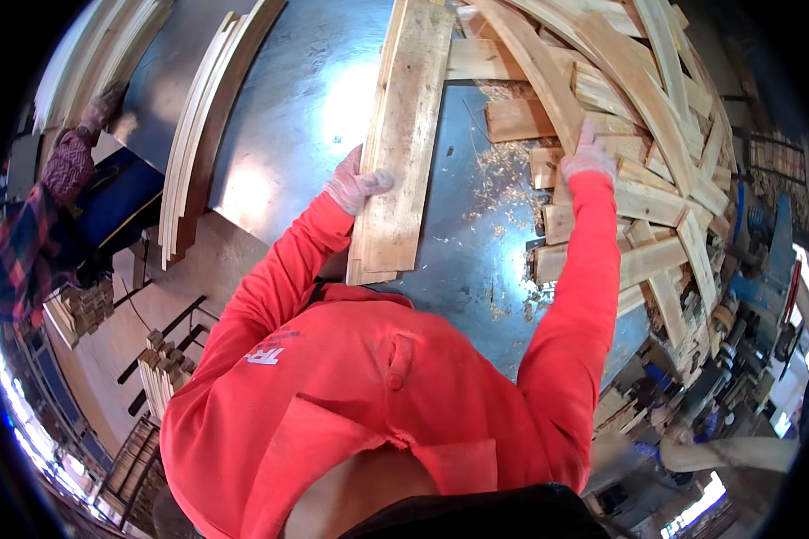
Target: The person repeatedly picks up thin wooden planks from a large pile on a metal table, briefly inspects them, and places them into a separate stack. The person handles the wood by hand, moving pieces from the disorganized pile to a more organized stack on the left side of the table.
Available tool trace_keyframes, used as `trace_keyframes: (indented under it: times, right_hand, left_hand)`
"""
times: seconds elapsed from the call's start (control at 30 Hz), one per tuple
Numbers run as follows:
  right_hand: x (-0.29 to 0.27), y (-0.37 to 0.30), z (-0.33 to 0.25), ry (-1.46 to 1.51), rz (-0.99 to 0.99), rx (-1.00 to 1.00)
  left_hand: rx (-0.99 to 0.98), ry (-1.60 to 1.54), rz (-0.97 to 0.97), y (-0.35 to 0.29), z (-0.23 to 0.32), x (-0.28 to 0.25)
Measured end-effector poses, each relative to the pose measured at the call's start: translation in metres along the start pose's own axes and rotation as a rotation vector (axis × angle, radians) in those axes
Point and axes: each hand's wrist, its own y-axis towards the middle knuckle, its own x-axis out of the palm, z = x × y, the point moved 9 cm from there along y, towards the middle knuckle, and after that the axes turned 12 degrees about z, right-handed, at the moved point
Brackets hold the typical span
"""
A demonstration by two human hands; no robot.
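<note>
My left hand (355, 181), in a thin clear glove, is closed around the left edge of a short stack of wooden boards (413, 135). The stack lies lengthwise on the metal table (467, 260) in front of me, its near end close to my body. My right hand (590, 160), gloved the same way, grips the near end of a long pale board (539, 76) on the loose pile to the right. That board slants away toward the far side. My palm hides part of its end.
Crossed boards heap up on the right (634, 265), with wood shavings (503, 180) beside them. Another board stack (211, 126) stands left of centre. A co-worker's gloved hand (103, 108) touches more boards (99, 54) at far left. Bundled wood (166, 364) sits below the table.
</note>
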Motion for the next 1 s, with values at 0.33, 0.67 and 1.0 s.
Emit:
trace_keyframes:
  times: [0.33, 0.67, 1.0]
  right_hand:
    - [0.131, -0.111, -0.211, 2.095, -0.282, 0.023]
    - [0.031, -0.183, -0.311, 0.826, -0.464, -0.440]
    - [-0.016, -0.055, 0.024, 0.072, 0.269, -0.041]
  left_hand:
    - [-0.028, 0.127, 0.226, 0.009, 0.010, -0.060]
    - [0.099, 0.668, 0.303, -0.004, 0.039, -0.053]
    - [0.040, 0.981, 0.480, -0.016, 0.077, -0.211]
